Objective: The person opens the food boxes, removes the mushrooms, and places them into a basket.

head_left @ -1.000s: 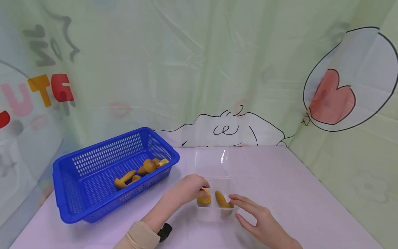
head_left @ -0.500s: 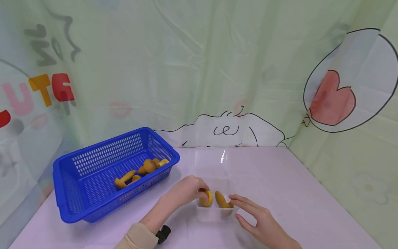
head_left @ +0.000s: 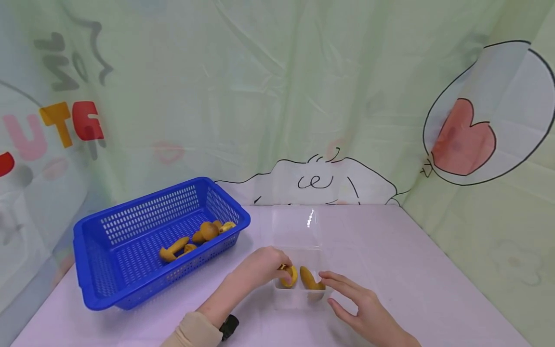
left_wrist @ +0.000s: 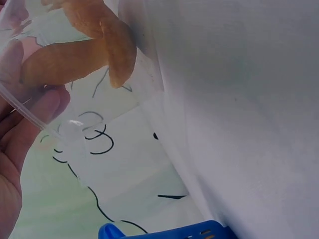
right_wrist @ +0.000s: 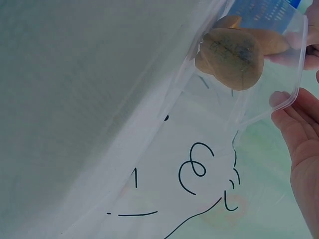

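From the head view, a blue plastic basket (head_left: 147,241) stands at the table's left, holding several orange toy mushrooms (head_left: 197,238), too clustered to count. Just right of it sits a clear plastic box (head_left: 299,289) with its lid open behind. Two mushrooms are in the box: the left hand (head_left: 257,267) pinches one mushroom (head_left: 288,276), and the other mushroom (head_left: 310,278) lies beside it. The right hand (head_left: 360,303) rests relaxed, fingertips at the box's right wall.

The left wrist view shows mushroom stems (left_wrist: 84,50) through the clear wall, fingers (left_wrist: 30,114) against it.

The right wrist view shows a mushroom cap (right_wrist: 232,57) and straight fingers (right_wrist: 299,129) by the rim.
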`<state>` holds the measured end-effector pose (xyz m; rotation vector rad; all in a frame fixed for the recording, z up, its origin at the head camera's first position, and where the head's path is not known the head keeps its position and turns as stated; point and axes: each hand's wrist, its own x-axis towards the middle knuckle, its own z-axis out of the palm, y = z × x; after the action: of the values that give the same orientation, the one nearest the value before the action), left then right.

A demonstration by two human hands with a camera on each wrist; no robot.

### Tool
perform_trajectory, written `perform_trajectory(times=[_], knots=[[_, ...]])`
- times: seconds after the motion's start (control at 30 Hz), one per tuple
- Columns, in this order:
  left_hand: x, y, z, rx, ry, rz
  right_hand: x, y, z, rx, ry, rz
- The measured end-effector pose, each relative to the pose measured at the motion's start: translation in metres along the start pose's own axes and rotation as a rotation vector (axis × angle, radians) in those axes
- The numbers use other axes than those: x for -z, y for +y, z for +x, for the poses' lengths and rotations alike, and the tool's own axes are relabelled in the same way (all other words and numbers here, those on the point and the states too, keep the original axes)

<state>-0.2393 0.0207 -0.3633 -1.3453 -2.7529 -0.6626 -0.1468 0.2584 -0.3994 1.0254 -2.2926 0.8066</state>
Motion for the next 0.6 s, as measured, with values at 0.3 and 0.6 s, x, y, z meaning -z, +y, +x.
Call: perform_trajectory(times=[0.3, 0.6], knots=[[-0.0012, -0.0018, 0.0011, 0.044, 0.014, -0.163, 0.0009, -0.0006, -0.0004, -0.022, -0.009, -0.007], [-0.0023, -0.0059, -0.0021, 0.036, 0.084, -0.29, 0.0008, -0.0007, 0.0, -0.038, -0.018, -0.014]])
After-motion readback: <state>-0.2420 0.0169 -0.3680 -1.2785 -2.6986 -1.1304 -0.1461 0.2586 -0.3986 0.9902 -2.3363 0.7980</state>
